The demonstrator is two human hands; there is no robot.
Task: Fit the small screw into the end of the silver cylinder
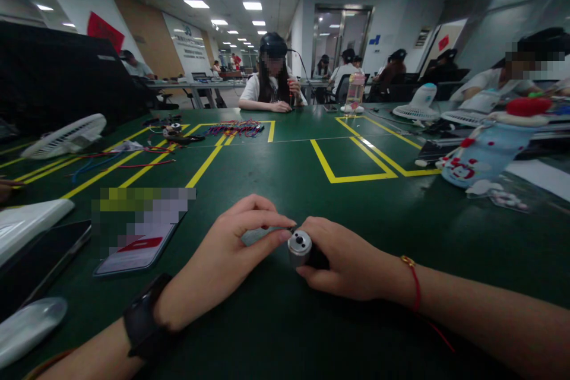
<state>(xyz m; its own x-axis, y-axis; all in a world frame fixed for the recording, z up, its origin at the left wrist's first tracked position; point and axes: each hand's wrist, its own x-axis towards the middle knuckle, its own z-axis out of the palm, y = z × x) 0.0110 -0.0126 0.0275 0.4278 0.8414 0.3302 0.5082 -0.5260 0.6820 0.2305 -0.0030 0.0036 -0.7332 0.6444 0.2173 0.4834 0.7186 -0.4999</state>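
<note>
My right hand [341, 258] is wrapped round a small metal cylinder [300, 243], which stands upright with its round end facing up. That end shows a dark centre hole and small holes beside it. At the cylinder's upper left edge, my left hand [249, 234] pinches with thumb and forefinger; a tiny dark thing shows at the fingertips, too small to name. Both hands are low over the green table [267, 172].
On the left are a phone [146, 243], a white mouse [33, 326] and a white fan [66, 136]. Coloured wires [236, 129] lie farther back. A blue bottle [485, 151] and more fans [416, 107] stand at right. A person [272, 80] sits opposite.
</note>
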